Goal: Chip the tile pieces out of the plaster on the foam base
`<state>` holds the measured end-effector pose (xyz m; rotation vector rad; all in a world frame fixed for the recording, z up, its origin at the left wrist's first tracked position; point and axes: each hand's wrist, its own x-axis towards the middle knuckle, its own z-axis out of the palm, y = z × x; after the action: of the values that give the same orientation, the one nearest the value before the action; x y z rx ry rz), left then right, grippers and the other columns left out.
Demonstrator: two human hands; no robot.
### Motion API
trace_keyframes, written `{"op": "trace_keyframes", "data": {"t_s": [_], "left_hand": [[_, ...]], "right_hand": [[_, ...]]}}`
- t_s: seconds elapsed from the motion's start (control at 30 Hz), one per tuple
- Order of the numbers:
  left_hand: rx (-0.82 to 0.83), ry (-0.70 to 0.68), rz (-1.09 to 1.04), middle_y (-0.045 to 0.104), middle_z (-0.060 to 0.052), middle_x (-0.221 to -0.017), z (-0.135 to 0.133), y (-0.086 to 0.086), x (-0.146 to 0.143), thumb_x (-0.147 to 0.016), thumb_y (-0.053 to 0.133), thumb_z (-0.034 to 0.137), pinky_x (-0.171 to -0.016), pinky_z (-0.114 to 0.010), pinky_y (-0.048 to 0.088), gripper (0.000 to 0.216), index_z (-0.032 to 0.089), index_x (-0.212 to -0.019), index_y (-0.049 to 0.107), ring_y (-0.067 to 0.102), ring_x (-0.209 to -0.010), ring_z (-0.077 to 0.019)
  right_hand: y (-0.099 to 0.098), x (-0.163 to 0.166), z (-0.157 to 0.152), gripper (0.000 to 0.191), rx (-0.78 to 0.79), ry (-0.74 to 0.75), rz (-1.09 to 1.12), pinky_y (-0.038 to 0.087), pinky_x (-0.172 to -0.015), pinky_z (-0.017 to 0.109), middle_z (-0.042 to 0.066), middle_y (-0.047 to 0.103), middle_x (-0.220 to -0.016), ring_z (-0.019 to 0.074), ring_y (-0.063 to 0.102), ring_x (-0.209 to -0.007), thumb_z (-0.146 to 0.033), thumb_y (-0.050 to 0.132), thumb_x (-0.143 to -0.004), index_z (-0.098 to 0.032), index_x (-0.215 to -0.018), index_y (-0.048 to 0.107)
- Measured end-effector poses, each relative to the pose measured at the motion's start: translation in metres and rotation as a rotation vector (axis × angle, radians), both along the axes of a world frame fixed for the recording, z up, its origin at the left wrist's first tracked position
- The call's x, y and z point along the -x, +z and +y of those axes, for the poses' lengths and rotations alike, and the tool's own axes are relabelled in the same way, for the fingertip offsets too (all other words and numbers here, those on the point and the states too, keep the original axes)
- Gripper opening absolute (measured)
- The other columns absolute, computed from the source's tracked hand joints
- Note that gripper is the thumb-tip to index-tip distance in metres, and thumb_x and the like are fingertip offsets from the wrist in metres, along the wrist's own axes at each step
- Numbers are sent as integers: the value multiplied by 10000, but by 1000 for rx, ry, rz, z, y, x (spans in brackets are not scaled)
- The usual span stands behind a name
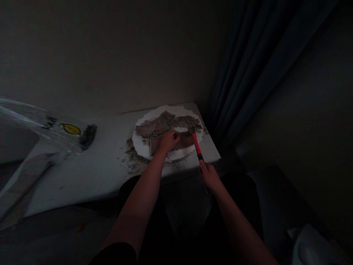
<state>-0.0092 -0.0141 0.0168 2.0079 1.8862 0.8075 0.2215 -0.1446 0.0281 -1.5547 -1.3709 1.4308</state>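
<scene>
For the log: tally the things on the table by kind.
Hammer: 1
White round slab: 1
Large brown brick pieces: about 3, dim light
Clear plastic bag: 1
Total: about 6

Dim room in a home, put to makeshift workshop use: plain painted wall (110, 55) and dark blue curtain (248, 66) hanging in folds up and to the right of the right grip (210, 176). Low white surface (91, 165) pushed into the corner against wall and curtain, dusted with grey rubble (132, 162) just left of the left grip (168, 140). Clear plastic bag (35, 129) with a yellow label lies well off to the left; light poor, finer detail lost.
</scene>
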Motion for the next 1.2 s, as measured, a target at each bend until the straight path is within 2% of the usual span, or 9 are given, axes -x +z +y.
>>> {"op": "trace_keyframes", "data": {"t_s": [0.17, 0.23, 0.4, 0.6, 0.8, 1.0, 1.2], "left_hand": [[-21, 28, 50, 690, -60, -861, -1, -6, -2, -832, 546, 326, -698, -272, 429, 207, 174, -905, 666, 599, -752, -167], [-29, 10, 64, 691, -59, -864, -1, -8, -2, -843, 536, 339, -703, -271, 429, 208, 179, -887, 661, 600, -756, -165], [-3, 27, 45, 714, -76, -902, -1, -9, -2, -824, 562, 318, -711, -272, 432, 214, 173, -945, 663, 630, -791, -176], [8, 23, 69, 716, -69, -858, 0, -11, -1, -822, 548, 317, -688, -276, 427, 208, 169, -901, 671, 633, -759, -180], [4, 58, 80, 721, -117, -940, 0, -12, -1, -826, 543, 316, -709, -303, 425, 246, 167, -965, 681, 651, -838, -226], [4, 30, 41, 713, -71, -845, 0, -11, -1, -828, 542, 331, -662, -272, 400, 225, 157, -886, 674, 613, -731, -171], [-13, 35, 67, 708, -66, -829, 2, -17, 0, -824, 554, 345, -643, -272, 386, 228, 162, -892, 672, 605, -711, -170]], "right_hand": [[33, 4, 6, 457, -252, 57, -92, 322, -546, 250, 8, 542, -618, 150, 498, -585, -575, 350, -950, -205, -749, 528], [40, 8, 6, 450, -299, 65, -113, 318, -554, 252, 13, 553, -633, 155, 504, -598, -564, 340, -960, -209, -759, 528], [32, 15, 3, 438, -197, 79, -238, 294, -559, 259, 32, 565, -639, 162, 503, -594, -540, 374, -958, -205, -725, 531], [28, 14, 2, 434, -259, 55, -242, 308, -566, 258, 51, 614, -705, 171, 534, -619, -522, 342, -977, -196, -813, 577], [22, 14, -2, 429, -174, 123, -417, 314, -603, 271, 105, 652, -738, 198, 587, -684, -485, 368, -982, -181, -788, 601], [23, 14, -8, 421, -257, 71, -368, 307, -588, 264, 75, 650, -716, 188, 570, -656, -494, 354, -988, -188, -843, 604], [26, 17, -6, 423, -224, 100, -357, 289, -568, 264, 58, 619, -667, 177, 544, -616, -500, 364, -983, -197, -783, 582]]}}
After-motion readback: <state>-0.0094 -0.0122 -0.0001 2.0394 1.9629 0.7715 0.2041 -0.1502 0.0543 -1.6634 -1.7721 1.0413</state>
